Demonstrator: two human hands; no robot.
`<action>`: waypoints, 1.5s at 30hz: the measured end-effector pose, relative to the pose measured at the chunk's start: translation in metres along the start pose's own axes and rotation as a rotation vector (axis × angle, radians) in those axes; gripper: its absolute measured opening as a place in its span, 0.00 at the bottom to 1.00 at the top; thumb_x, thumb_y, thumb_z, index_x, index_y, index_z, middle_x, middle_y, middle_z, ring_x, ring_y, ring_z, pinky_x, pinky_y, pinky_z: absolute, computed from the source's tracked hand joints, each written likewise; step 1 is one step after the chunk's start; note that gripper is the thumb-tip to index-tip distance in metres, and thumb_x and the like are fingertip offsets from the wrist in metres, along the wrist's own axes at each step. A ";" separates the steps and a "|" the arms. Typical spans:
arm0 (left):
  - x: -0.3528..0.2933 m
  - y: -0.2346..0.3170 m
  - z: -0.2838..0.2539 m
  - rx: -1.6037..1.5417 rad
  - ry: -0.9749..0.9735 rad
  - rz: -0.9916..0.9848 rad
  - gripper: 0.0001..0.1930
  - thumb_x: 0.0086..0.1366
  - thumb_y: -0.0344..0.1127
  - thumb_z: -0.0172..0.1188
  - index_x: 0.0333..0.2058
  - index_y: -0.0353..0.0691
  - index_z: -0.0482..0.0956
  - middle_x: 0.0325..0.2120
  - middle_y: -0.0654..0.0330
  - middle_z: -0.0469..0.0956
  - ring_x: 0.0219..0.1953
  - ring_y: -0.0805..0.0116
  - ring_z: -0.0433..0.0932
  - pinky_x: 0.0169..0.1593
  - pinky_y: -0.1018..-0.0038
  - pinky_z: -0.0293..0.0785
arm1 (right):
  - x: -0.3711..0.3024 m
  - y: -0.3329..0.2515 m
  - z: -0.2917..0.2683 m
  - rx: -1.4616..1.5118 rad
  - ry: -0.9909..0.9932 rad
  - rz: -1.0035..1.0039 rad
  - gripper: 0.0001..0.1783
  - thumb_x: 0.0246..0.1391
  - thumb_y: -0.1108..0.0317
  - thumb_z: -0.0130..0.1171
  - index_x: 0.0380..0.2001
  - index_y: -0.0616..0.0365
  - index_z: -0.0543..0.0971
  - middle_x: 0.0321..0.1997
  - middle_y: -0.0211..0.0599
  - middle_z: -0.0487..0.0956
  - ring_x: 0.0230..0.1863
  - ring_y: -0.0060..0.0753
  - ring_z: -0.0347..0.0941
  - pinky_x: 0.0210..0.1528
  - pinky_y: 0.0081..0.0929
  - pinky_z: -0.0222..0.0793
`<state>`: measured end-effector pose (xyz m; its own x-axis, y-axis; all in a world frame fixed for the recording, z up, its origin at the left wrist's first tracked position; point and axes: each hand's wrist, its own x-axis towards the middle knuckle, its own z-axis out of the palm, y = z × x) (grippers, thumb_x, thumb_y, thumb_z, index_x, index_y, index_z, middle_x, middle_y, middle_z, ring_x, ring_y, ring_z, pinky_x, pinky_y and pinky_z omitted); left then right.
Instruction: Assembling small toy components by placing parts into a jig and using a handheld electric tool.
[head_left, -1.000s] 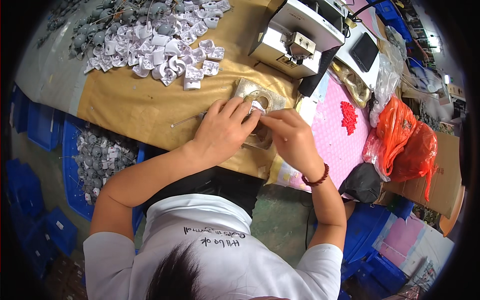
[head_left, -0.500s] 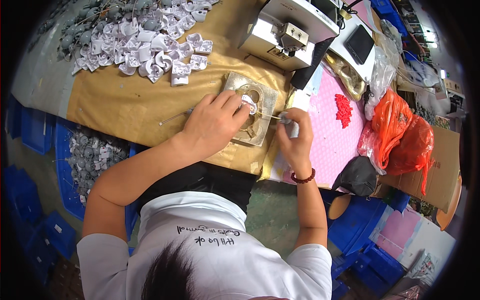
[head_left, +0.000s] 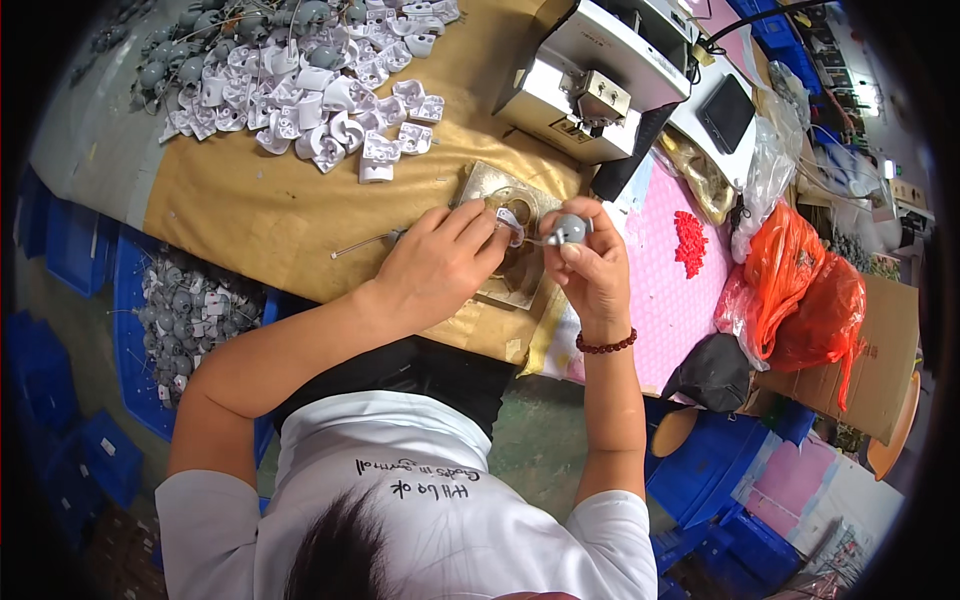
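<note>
My right hand (head_left: 595, 265) pinches a small grey ball-shaped part (head_left: 570, 230) between thumb and fingers, just right of a square metal fixture (head_left: 487, 180). A thin wire runs left from that ball toward a small white plastic piece (head_left: 511, 218) over the fixture. My left hand (head_left: 440, 265) is closed at the left side of the white piece, its fingertips gripping it; the fingers partly hide the contact. From beneath the left hand a short wire (head_left: 360, 244) with a small white end sticks out across the brown table covering.
White plastic housings (head_left: 330, 100) and grey ball parts (head_left: 190, 65) are piled at the far left. A white machine (head_left: 570, 100) stands beyond the fixture. Red small parts (head_left: 690, 243) lie on a pink sheet, near red plastic bags (head_left: 790, 255). A blue bin (head_left: 130, 350) of grey parts sits below left.
My right hand has turned and lifted, bringing the grey ball into plain view nearer the fixture. The left hand stays by the white piece. The whole view has shifted slightly.
</note>
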<state>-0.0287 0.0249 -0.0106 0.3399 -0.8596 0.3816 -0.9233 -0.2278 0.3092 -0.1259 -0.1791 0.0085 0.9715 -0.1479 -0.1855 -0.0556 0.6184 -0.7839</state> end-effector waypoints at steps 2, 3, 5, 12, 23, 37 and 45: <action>0.001 -0.001 0.000 0.001 0.008 0.004 0.19 0.58 0.30 0.56 0.49 0.35 0.79 0.48 0.53 0.77 0.56 0.55 0.74 0.51 0.64 0.73 | 0.002 -0.011 -0.007 -0.096 -0.054 0.170 0.22 0.53 0.78 0.65 0.52 0.63 0.74 0.42 0.41 0.80 0.29 0.22 0.72 0.29 0.18 0.71; 0.001 -0.002 0.000 0.001 0.010 0.007 0.18 0.58 0.30 0.56 0.48 0.35 0.79 0.48 0.53 0.77 0.56 0.55 0.74 0.51 0.64 0.73 | 0.005 -0.014 -0.004 -0.247 -0.036 0.176 0.20 0.54 0.76 0.67 0.50 0.66 0.76 0.39 0.38 0.82 0.28 0.20 0.74 0.30 0.18 0.72; 0.000 -0.003 0.001 -0.007 0.006 0.008 0.18 0.58 0.30 0.56 0.47 0.35 0.80 0.48 0.52 0.77 0.56 0.55 0.75 0.51 0.64 0.73 | 0.011 -0.023 0.007 -0.557 -0.021 0.186 0.20 0.54 0.74 0.68 0.49 0.67 0.77 0.38 0.37 0.83 0.31 0.18 0.75 0.31 0.18 0.72; 0.000 -0.006 0.004 -0.025 0.052 0.018 0.16 0.56 0.30 0.58 0.44 0.34 0.80 0.47 0.51 0.78 0.55 0.55 0.75 0.51 0.64 0.73 | 0.032 -0.033 0.024 -1.310 -0.050 0.198 0.18 0.55 0.71 0.69 0.47 0.64 0.79 0.26 0.25 0.76 0.25 0.12 0.66 0.28 0.18 0.63; 0.006 -0.008 0.002 -0.103 0.007 -0.030 0.15 0.51 0.30 0.64 0.40 0.37 0.80 0.42 0.55 0.78 0.53 0.56 0.76 0.48 0.63 0.73 | 0.035 -0.018 0.017 -1.357 -0.007 0.056 0.30 0.52 0.66 0.71 0.57 0.61 0.71 0.22 0.42 0.77 0.22 0.36 0.74 0.29 0.32 0.70; 0.012 -0.008 -0.001 -0.020 0.049 0.031 0.05 0.53 0.32 0.58 0.29 0.41 0.78 0.33 0.61 0.73 0.45 0.64 0.74 0.41 0.69 0.69 | 0.051 -0.026 0.009 -1.158 -0.134 0.149 0.21 0.48 0.73 0.72 0.46 0.62 0.78 0.26 0.29 0.74 0.27 0.19 0.70 0.31 0.24 0.69; 0.012 -0.010 0.002 -0.053 0.079 0.029 0.05 0.53 0.32 0.59 0.29 0.41 0.78 0.33 0.61 0.73 0.45 0.64 0.74 0.42 0.68 0.69 | 0.045 -0.025 0.014 -1.314 -0.101 0.054 0.24 0.46 0.71 0.73 0.47 0.60 0.77 0.34 0.35 0.77 0.28 0.25 0.72 0.33 0.26 0.71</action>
<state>-0.0158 0.0163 -0.0113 0.3283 -0.8260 0.4582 -0.9228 -0.1771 0.3421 -0.0778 -0.1905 0.0281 0.9706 -0.0535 -0.2349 -0.2202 -0.5927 -0.7748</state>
